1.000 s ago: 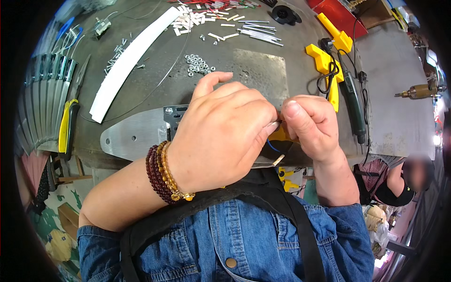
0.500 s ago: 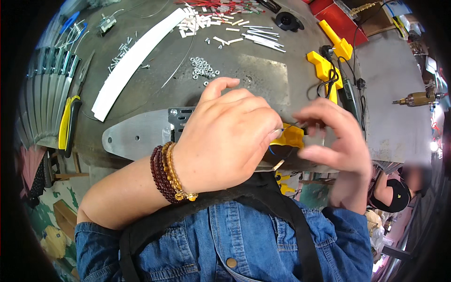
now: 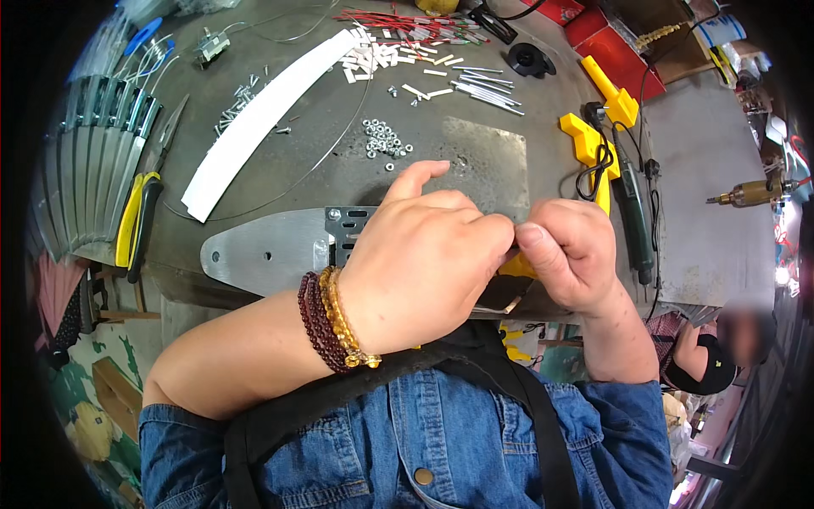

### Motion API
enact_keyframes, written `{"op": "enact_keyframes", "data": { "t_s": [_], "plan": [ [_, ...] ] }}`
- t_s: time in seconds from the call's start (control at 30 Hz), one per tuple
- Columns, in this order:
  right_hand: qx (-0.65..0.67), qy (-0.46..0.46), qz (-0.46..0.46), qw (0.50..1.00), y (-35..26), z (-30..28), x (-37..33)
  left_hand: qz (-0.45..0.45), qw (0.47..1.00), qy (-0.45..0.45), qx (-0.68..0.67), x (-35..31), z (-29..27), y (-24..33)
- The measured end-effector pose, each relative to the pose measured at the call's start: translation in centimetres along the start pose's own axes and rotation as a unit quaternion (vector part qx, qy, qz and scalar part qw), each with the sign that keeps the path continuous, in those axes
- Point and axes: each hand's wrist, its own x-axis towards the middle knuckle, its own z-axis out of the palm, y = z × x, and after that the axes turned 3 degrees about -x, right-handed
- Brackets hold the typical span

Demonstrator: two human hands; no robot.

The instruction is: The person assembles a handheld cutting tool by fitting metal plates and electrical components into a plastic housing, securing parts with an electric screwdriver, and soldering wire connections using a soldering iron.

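Observation:
My left hand (image 3: 432, 259) and my right hand (image 3: 570, 254) meet fingertip to fingertip above the near edge of the bench. Both are closed in a pinch. Only a small dark bit shows between them; the left fingers hold a thin wire, mostly hidden, and the right thumb presses down on something I cannot make out. Under them shows part of a yellow plastic housing (image 3: 519, 266). A long grey metal bar (image 3: 254, 250) with a rounded end lies beneath my left hand, and a black slotted bracket (image 3: 348, 219) is fixed on it.
Loose nuts (image 3: 383, 137), screws (image 3: 237, 103), a white curved strip (image 3: 263, 127) and metal rods (image 3: 487, 89) lie farther back. Pliers (image 3: 136, 222) and stacked blades (image 3: 85, 187) are at left. Yellow handles (image 3: 587, 144) and a corded tool (image 3: 633, 212) lie right; another person (image 3: 704, 360) sits beyond.
My right hand has moved left and closed from a spread shape, its fingertips now against the left hand's. The wires seen between the hands are now covered. The whole view has shifted slightly.

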Motion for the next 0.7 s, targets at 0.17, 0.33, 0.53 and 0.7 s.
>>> {"op": "enact_keyframes", "data": {
  "t_s": [0.17,0.33,0.53,0.7],
  "plan": [
    [0.254,-0.106,0.224,0.935,0.4,-0.6,-0.4,-0.013,1.0,-0.007,0.002,-0.1,-0.3,0.1],
    [0.197,-0.051,0.049,0.978,1.4,-0.5,0.0,-0.024,1.0,0.003,-0.012,-0.1,0.0,0.0],
    [0.144,-0.07,0.055,0.986,0.9,-0.3,0.0,-0.008,1.0,-0.014,0.004,0.1,-0.2,-0.1],
    [0.359,-0.14,0.13,0.914,4.1,-5.2,-3.4,0.002,1.0,0.006,-0.002,-0.3,-0.1,-0.1]
  ]
}}
